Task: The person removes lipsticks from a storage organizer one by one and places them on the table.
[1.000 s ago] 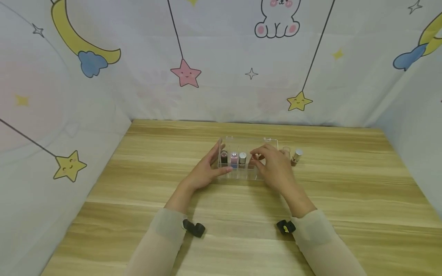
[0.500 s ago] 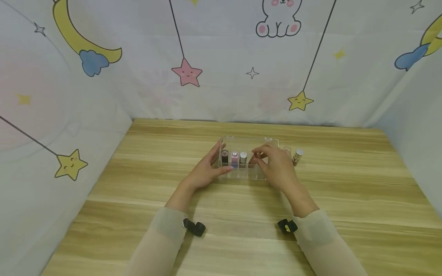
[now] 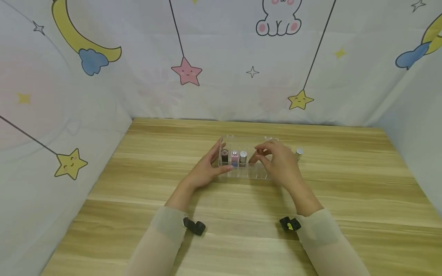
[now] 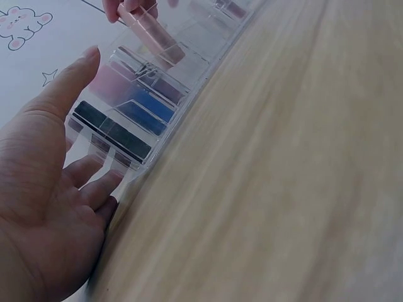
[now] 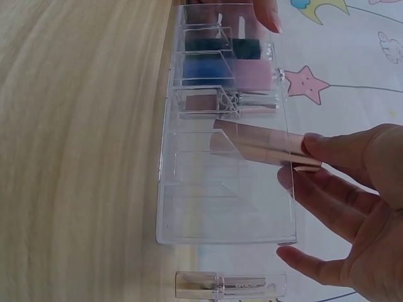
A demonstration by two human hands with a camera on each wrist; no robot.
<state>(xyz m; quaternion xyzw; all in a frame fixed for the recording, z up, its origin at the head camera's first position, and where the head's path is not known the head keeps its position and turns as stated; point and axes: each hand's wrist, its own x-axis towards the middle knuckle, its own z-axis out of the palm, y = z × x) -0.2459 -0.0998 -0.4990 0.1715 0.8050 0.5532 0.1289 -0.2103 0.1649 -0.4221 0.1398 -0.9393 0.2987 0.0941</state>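
Note:
A clear plastic lipstick organizer (image 3: 259, 173) stands on the table. My left hand (image 3: 203, 171) holds its left end, thumb along the front and fingers at the side. With thumb and fingertips, my right hand (image 3: 284, 165) pinches a rose-gold lipstick (image 5: 261, 145). The tube leans, its lower end inside a compartment and its upper end between the fingers. To its left in the organizer stand a black lipstick (image 3: 225, 156), a pink-and-blue one (image 3: 235, 158) and a silver-capped one (image 3: 243, 157).
Right of the organizer, a silver-capped lipstick (image 3: 299, 154) stands on the table, partly hidden by my right hand. A clear-capped lipstick (image 5: 236, 285) stands close to the organizer's right end. Cartoon-printed cloth (image 3: 221, 96) walls the wooden table (image 3: 235, 245) at back and sides.
My right hand has shifted slightly right, covering more of the lipsticks outside the organizer. My left hand keeps its place on the organizer.

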